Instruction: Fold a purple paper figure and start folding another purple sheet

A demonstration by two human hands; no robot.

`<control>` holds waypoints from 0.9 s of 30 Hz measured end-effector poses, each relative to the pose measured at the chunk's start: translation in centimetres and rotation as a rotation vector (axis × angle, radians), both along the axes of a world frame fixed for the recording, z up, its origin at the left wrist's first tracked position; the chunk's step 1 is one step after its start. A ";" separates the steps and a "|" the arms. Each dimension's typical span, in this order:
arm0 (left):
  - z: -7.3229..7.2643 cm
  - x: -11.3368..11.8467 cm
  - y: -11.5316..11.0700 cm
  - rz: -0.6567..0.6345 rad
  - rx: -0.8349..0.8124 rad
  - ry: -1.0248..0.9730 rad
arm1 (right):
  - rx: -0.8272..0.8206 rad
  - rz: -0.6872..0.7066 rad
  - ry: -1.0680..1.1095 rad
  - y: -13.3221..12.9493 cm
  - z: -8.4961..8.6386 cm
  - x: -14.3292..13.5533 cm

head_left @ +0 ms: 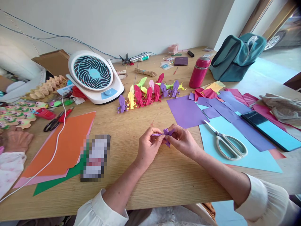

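A small folded purple paper piece (167, 133) is held between my two hands above the middle of the table. My left hand (148, 145) pinches its flat left end between thumb and forefinger. On the other side, my right hand (183, 140) closes its thumb and fingers on the right part. Behind them stand rows of folded paper figures (148, 95) in purple, yellow, red, green and pink. A square purple sheet (185, 112) lies just beyond my right hand. White-handled scissors (227, 142) rest on light blue paper (254, 160) to the right.
At the left are a fan (94, 73), orange sheets (63, 146), a blurred-out phone (96, 158), a white cable (57, 138) and another person's hand (18, 140). A red bottle (199, 72), a teal bag (232, 58) and a dark phone (268, 128) stand or lie at the right.
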State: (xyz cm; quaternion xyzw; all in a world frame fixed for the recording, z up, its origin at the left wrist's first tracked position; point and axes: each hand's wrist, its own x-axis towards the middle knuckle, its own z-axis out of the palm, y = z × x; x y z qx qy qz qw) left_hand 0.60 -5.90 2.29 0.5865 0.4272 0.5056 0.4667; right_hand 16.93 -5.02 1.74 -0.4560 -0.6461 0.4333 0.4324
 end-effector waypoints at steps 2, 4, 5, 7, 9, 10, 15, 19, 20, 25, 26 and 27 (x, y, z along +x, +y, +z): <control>-0.2 -0.1 0.0 0.017 0.044 0.034 | 0.015 -0.020 -0.034 0.0 0.3 0.0; -0.1 -0.2 0.0 0.021 0.089 0.068 | 0.029 -0.026 -0.062 -0.1 0.6 -0.1; -0.1 -0.2 0.1 0.020 0.115 0.087 | 0.040 -0.027 -0.073 -0.2 0.7 -0.1; 0.2 -0.4 0.2 0.022 0.180 0.131 | 0.072 -0.035 -0.090 -0.2 1.0 0.0; 0.6 -0.6 0.4 0.026 0.239 0.174 | 0.119 -0.043 -0.109 -0.3 1.1 0.2; 0.9 -0.8 0.5 0.023 0.255 0.189 | 0.144 -0.042 -0.118 -0.2 1.2 0.3; 1.5 -1.5 0.9 -0.060 0.213 0.162 | 0.206 -0.023 -0.152 -0.1 1.5 0.7; 1.5 -1.6 0.9 -0.064 0.092 0.111 | 0.211 0.016 -0.151 0.0 1.8 0.9; 1.5 -1.5 0.9 -0.062 0.046 0.090 | 0.211 0.028 -0.149 0.1 1.9 0.9; 1.4 -1.3 0.7 -0.067 -0.176 0.021 | 0.223 0.046 -0.152 0.1 1.8 1.0; 1.4 -1.2 0.7 -0.067 -0.184 0.034 | 0.232 0.040 -0.158 0.1 1.7 1.0; 1.5 -1.2 0.7 -0.066 -0.176 0.054 | 0.241 0.032 -0.164 0.1 1.7 1.0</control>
